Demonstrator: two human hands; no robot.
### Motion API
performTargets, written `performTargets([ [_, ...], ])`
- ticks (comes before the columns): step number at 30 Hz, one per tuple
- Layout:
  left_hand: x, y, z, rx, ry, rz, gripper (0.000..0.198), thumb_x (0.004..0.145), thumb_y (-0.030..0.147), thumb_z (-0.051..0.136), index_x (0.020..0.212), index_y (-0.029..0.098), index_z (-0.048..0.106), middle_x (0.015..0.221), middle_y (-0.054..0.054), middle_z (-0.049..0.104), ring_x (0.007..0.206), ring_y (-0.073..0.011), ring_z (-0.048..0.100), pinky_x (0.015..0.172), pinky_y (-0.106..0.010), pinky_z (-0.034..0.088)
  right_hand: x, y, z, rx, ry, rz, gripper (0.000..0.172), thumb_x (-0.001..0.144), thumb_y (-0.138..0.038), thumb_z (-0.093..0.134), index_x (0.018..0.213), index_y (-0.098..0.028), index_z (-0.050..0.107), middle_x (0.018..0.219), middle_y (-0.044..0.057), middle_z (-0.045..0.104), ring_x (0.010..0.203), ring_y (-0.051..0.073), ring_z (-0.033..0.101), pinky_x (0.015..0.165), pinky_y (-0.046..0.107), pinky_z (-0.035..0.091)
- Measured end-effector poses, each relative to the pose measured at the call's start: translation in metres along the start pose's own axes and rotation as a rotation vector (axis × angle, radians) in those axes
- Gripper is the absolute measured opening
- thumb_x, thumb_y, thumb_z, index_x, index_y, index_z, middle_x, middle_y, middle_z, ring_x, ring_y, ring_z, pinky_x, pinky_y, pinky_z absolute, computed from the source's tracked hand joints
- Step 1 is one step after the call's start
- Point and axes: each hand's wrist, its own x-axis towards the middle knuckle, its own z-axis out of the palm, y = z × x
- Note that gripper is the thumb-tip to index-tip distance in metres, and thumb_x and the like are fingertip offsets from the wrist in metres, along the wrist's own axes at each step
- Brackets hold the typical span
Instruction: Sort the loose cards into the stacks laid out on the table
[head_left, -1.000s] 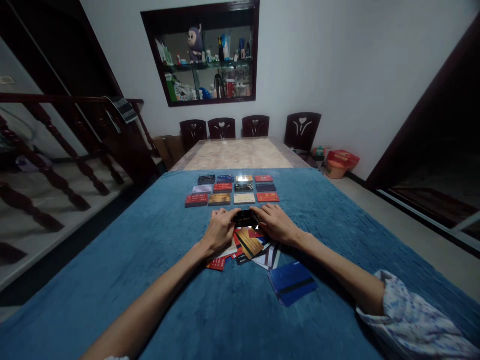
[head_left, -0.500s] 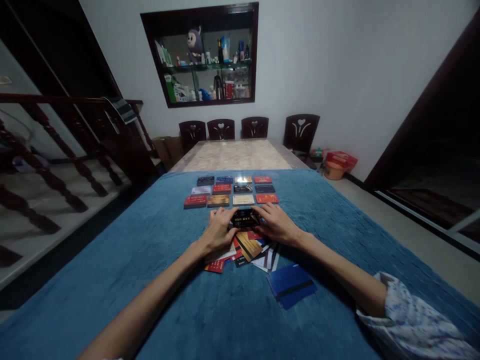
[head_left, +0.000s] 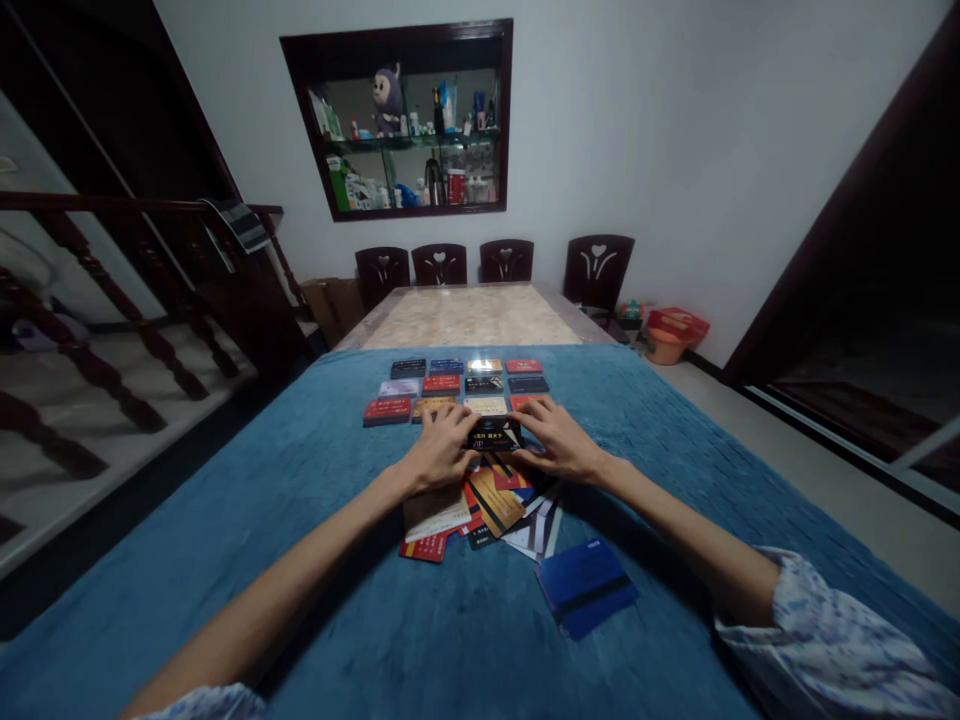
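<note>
Both hands hold one black card by its ends, just above the blue cloth. My left hand pinches its left end, my right hand its right end. Beyond the card, several cards lie in a neat grid of rows; the hands cover part of its nearest row. Under and behind my wrists a loose pile of cards is fanned out. A blue card with a dark stripe lies apart, nearer to me on the right.
The blue cloth covers the near half of a long table; its bare marble top runs to several dark chairs at the far end. A wooden stair railing stands on the left, a wall niche with bottles ahead, a red container on the floor right.
Both hands have carried the black card forward, from over the loose pile to the near edge of the grid. More of the pile is now uncovered.
</note>
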Motion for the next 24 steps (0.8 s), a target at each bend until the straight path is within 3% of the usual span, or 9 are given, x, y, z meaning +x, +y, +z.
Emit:
performTargets([
  [9, 0.027, -0.010, -0.006, 0.082, -0.011, -0.015, 0.050, 0.075, 0.015, 0.065, 0.124, 0.023, 0.057, 0.124, -0.013, 0.060, 0.118, -0.0334, 0.046, 0.097, -0.054, 0.033, 0.027, 0.026, -0.005, -0.020, -0.061, -0.019, 0.046, 0.086, -0.039, 0.068, 0.126, -0.018, 0.061, 0.114, 0.014, 0.060, 0.103, 0.028, 0.048, 0.082, 0.042, 0.047],
  [15, 0.046, -0.020, -0.004, 0.118, -0.060, -0.072, 0.042, 0.078, 0.016, 0.065, 0.120, 0.017, 0.060, 0.126, -0.016, 0.058, 0.120, -0.0356, 0.045, 0.097, -0.056, 0.034, 0.045, 0.046, 0.000, -0.044, -0.109, -0.008, 0.047, 0.085, -0.040, 0.069, 0.126, -0.018, 0.062, 0.117, 0.015, 0.060, 0.106, 0.029, 0.049, 0.080, 0.039, 0.046],
  [24, 0.073, -0.041, 0.003, 0.150, -0.044, -0.094, 0.037, 0.076, 0.015, 0.064, 0.114, 0.021, 0.063, 0.122, -0.014, 0.059, 0.117, -0.0347, 0.045, 0.095, -0.054, 0.035, 0.075, 0.072, 0.008, -0.134, -0.163, -0.010, 0.047, 0.081, -0.032, 0.070, 0.125, -0.017, 0.064, 0.115, 0.015, 0.062, 0.109, 0.030, 0.051, 0.090, 0.042, 0.043],
])
